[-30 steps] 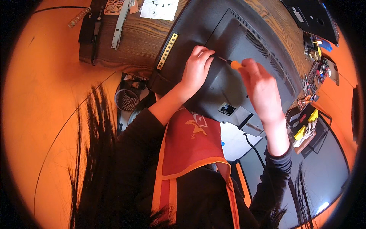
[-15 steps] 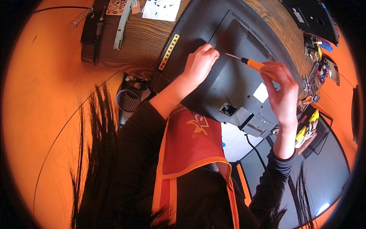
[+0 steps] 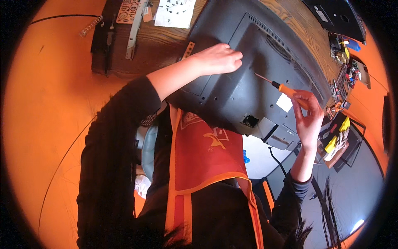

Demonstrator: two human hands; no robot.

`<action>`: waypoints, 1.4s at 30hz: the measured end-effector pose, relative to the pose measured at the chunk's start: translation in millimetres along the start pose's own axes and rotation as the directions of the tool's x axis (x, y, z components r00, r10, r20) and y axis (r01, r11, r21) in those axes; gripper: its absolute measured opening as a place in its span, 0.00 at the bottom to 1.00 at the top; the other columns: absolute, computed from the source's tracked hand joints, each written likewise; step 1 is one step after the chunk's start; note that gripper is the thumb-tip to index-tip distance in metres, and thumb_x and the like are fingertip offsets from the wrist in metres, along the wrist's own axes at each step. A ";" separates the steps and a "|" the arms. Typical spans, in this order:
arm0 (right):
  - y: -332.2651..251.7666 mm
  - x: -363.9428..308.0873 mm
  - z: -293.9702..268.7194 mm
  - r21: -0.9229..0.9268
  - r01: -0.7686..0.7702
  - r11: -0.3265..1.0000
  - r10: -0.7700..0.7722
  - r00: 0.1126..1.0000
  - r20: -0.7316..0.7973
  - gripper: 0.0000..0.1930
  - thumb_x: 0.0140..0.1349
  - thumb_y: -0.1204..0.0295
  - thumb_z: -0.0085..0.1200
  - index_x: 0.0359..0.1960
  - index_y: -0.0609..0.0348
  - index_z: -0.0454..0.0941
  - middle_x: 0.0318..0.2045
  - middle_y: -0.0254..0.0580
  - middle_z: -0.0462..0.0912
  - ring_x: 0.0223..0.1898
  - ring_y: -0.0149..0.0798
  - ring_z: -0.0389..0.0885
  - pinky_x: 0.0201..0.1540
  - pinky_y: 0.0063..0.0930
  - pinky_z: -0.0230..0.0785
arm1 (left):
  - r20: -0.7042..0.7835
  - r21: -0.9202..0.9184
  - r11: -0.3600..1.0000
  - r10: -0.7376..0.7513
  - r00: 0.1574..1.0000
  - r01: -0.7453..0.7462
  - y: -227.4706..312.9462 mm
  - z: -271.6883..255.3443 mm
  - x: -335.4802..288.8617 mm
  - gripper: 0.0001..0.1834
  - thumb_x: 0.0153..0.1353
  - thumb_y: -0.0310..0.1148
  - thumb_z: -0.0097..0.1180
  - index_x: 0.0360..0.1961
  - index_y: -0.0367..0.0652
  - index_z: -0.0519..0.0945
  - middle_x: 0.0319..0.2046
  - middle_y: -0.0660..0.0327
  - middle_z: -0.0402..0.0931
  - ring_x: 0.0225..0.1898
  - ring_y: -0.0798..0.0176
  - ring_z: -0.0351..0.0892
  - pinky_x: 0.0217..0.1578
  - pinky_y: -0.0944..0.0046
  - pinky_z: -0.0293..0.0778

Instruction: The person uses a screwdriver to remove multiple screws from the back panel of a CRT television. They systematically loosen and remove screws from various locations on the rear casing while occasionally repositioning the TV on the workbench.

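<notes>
A black flat-screen television (image 3: 232,89) lies with its back up on a wooden table, partly under my hands. My left hand (image 3: 219,59) is closed just over the back cover, fingers curled together; whatever it pinches, if anything, is hidden. In my right hand (image 3: 307,114) is a screwdriver (image 3: 287,89) with an orange handle, gripped between thumb and fingers. Its thin shaft points up and left toward my left hand, the tip apart from it. A white label (image 3: 284,103) sits on the cover beneath the screwdriver.
White paper (image 3: 175,13) with several small dark screws lies at the far left of the wooden table (image 3: 161,45). Near it is a long metal strip (image 3: 134,35). Assorted tools (image 3: 342,89) crowd the right side, with another dark panel (image 3: 338,18) behind. A yellowish strip (image 3: 188,50) lies beside my left forearm.
My left hand has shifted slightly right, its forearm now lying more level across the yellowish strip. My right hand has drawn the screwdriver nearer to me and a little right.
</notes>
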State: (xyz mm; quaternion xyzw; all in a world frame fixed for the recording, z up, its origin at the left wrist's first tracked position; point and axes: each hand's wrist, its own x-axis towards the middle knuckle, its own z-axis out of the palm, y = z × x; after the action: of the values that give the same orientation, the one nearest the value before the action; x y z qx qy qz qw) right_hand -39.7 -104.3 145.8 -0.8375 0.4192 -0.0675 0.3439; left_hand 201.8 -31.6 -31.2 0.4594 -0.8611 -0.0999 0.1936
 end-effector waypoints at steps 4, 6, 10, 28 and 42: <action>-2.7 -7.2 5.8 0.061 -0.042 0.997 0.044 0.999 -0.027 0.08 0.51 0.85 0.55 0.33 0.63 0.75 0.35 0.43 0.79 0.38 0.37 0.80 0.43 0.25 0.73 | 0.076 0.006 0.967 0.253 0.964 -0.254 -16.7 -7.0 9.5 0.04 0.47 0.27 0.51 0.19 0.40 0.71 0.23 0.61 0.66 0.25 0.64 0.74 0.28 0.65 0.70; -3.9 -10.2 6.9 0.044 -0.044 0.998 0.046 0.998 -0.039 0.08 0.51 0.84 0.56 0.33 0.63 0.75 0.35 0.44 0.79 0.39 0.37 0.80 0.43 0.25 0.72 | 0.133 0.087 0.911 0.390 0.911 -0.403 -23.4 -9.8 13.6 0.04 0.47 0.27 0.51 0.19 0.41 0.70 0.23 0.61 0.65 0.25 0.65 0.73 0.27 0.66 0.69; -3.7 -18.0 5.2 0.031 -0.063 0.998 0.065 0.995 -0.070 0.07 0.51 0.83 0.56 0.33 0.63 0.75 0.34 0.44 0.80 0.39 0.38 0.80 0.43 0.26 0.71 | 0.147 0.293 0.794 0.512 0.846 -0.532 -26.6 -13.3 15.7 0.05 0.48 0.31 0.51 0.22 0.43 0.68 0.25 0.63 0.63 0.23 0.70 0.69 0.25 0.70 0.66; 17.7 -50.4 11.0 0.204 -0.243 0.948 0.264 0.961 -0.086 0.08 0.54 0.84 0.54 0.36 0.63 0.76 0.37 0.41 0.80 0.42 0.34 0.79 0.46 0.25 0.71 | -0.361 -0.365 0.490 -0.858 0.365 0.792 -136.3 -17.1 -105.9 0.05 0.49 0.34 0.63 0.26 0.45 0.84 0.23 0.61 0.81 0.26 0.61 0.79 0.28 0.62 0.72; -0.9 -31.0 53.4 0.096 -0.157 0.983 0.172 0.967 -0.187 0.11 0.47 0.75 0.65 0.31 0.59 0.76 0.29 0.39 0.83 0.33 0.33 0.82 0.37 0.23 0.72 | -0.026 -0.687 0.488 -0.756 0.654 0.538 95.0 -17.3 -76.6 0.12 0.57 0.23 0.48 0.41 0.38 0.79 0.45 0.49 0.76 0.47 0.53 0.75 0.50 0.60 0.69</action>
State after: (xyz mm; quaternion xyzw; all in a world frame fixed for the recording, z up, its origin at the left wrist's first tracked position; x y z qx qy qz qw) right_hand -37.5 -53.0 111.5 -0.7748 0.5158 -0.1369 0.3390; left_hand 176.2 85.1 -0.7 0.6704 -0.4886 -0.3682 0.4197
